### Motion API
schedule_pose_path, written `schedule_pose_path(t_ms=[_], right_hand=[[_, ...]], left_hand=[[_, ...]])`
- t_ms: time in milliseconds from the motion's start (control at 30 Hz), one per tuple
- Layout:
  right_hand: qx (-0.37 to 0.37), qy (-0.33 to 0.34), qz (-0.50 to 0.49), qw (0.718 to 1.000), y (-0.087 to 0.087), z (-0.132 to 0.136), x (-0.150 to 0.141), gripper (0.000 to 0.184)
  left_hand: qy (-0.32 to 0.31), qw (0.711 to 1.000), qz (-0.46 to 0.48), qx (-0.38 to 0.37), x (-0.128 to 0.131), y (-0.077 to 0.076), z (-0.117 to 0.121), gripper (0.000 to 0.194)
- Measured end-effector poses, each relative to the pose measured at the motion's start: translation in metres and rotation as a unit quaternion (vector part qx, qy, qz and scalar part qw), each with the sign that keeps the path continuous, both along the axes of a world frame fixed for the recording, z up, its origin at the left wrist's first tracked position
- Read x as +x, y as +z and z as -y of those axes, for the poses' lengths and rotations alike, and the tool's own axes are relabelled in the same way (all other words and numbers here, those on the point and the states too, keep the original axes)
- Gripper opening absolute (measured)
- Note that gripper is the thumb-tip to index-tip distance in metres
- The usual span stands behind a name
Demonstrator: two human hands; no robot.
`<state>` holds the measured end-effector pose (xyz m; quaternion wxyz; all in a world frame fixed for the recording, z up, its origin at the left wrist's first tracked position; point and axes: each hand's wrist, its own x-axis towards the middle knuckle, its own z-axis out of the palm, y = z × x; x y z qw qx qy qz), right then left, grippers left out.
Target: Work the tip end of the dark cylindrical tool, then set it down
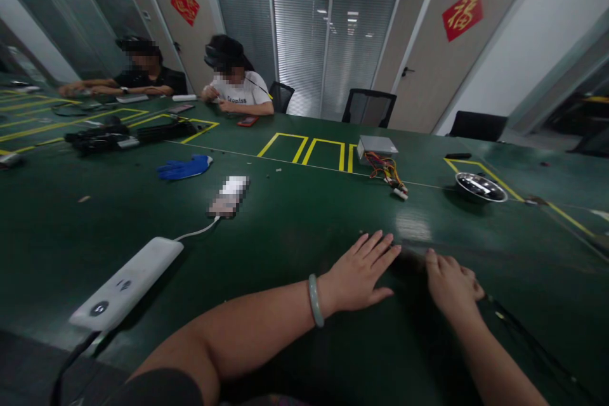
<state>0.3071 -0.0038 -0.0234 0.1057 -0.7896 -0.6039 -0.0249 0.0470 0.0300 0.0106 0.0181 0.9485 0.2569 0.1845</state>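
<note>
Head view: a dark cord (498, 315), probably light and limp, best pinched near its held end, trails toward four o'clock from the right grip (451, 284), curled around it; the left grip (356, 276) spreads flat, unclenched; a metal bowl (480, 188) sits at one o'clock from the right.

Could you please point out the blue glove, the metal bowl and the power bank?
Glove (184, 168): head view, its middle.
Bowl (480, 186): head view, its inside.
Power bank (130, 279): head view, its top face.
</note>
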Motion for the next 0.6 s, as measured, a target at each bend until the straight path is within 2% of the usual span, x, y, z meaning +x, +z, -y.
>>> schedule_pose_path(t_ms=[133, 233, 300, 367, 433, 533, 600], right_hand=[[0.023, 0.149, -0.077, 0.986, 0.000, -0.002, -0.101, 0.057], [0.033, 0.165, -0.180, 0.969, 0.001, -0.007, -0.158, 0.059], [0.020, 0.155, -0.223, 0.962, 0.004, -0.012, -0.180, 0.062], [0.000, 0.163, -0.224, 0.961, 0.009, -0.015, -0.187, 0.063], [0.005, 0.181, -0.196, 0.964, 0.013, -0.013, -0.179, 0.063], [0.070, 0.200, -0.113, 0.971, 0.011, 0.005, -0.143, 0.072], [0.106, 0.198, -0.040, 0.974, 0.002, 0.026, -0.112, 0.069]], left_hand=[[0.033, 0.999, -0.021, -0.004, -0.008, -0.010, -0.001, 0.081], [0.042, 0.998, -0.044, -0.010, -0.025, -0.016, -0.009, 0.066], [0.049, 0.997, -0.053, -0.011, -0.039, -0.013, -0.013, 0.056], [0.047, 0.997, -0.053, -0.020, -0.051, -0.007, -0.014, 0.055], [0.054, 0.997, -0.044, -0.039, -0.059, 0.001, -0.012, 0.061], [0.075, 0.995, -0.043, -0.053, -0.061, 0.008, -0.009, 0.074], [0.078, 0.995, -0.041, -0.040, -0.058, 0.007, -0.007, 0.077]])
